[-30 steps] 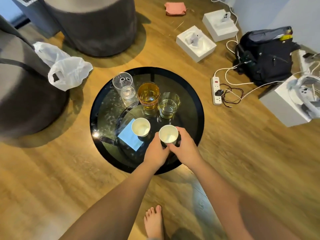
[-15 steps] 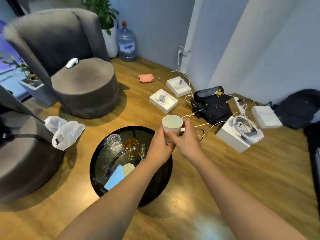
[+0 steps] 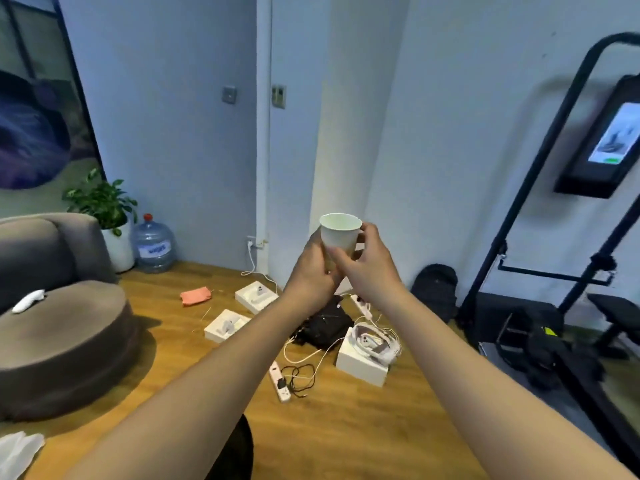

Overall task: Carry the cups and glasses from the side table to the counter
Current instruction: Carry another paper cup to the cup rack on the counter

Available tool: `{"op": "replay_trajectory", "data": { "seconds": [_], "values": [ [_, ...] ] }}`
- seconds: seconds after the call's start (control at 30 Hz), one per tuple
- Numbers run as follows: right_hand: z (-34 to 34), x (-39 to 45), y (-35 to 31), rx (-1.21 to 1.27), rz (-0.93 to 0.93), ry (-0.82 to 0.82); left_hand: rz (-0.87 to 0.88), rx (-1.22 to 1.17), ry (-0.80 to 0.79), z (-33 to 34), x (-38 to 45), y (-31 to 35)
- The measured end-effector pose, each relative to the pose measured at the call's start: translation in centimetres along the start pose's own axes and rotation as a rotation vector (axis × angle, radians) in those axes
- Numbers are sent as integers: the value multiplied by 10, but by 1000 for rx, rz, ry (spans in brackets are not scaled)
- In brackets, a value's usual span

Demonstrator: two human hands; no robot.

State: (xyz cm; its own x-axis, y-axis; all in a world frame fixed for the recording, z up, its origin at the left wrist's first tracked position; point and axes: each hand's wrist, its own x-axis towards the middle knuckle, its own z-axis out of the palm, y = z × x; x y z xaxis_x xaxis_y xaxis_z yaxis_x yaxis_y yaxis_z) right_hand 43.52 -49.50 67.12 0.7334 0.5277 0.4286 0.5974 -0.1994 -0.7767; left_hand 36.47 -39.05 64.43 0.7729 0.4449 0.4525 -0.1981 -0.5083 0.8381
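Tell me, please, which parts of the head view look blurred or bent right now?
Head view: the paper cup and both hands are fairly sharp; the black exercise frame at right is smeared; the wide-angle lens bows the door frame; lighting is dim and bluish.

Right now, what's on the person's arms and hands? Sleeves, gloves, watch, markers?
Nothing worn that shows. Both forearms are bare from the bottom edge of the frame up to the wrists: no sleeves, gloves, watch, bands, rings or tracking markers visible on the left hand or the right hand. The upper arms are out of view.
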Motion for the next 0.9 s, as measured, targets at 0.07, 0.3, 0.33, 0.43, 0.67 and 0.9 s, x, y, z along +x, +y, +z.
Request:
{"op": "replay_trajectory", "data": {
  "seconds": [0.07, 0.3, 0.33, 0.43, 0.67, 0.9],
  "values": [
    [-29, -9, -3, -15, -2, 18, 36, -30, -15, 18, -5, 24],
    [-122, -56, -1, -26, 44, 74, 100, -61, -99, 85, -32, 87],
    [-131, -62, -2, -22, 55, 87, 108, -55, -104, 93, -35, 93],
    [-158, -74, -3, -29, 83, 137, 130, -70, -147, 114, -39, 105],
    [-209, -118, -1, -78, 172, 301, 203, -176, -344, 169, -49, 134],
    [-275, -185, 9, -174, 239, 456, 274, -302, -521, 238, -83, 173]
  ]
}}
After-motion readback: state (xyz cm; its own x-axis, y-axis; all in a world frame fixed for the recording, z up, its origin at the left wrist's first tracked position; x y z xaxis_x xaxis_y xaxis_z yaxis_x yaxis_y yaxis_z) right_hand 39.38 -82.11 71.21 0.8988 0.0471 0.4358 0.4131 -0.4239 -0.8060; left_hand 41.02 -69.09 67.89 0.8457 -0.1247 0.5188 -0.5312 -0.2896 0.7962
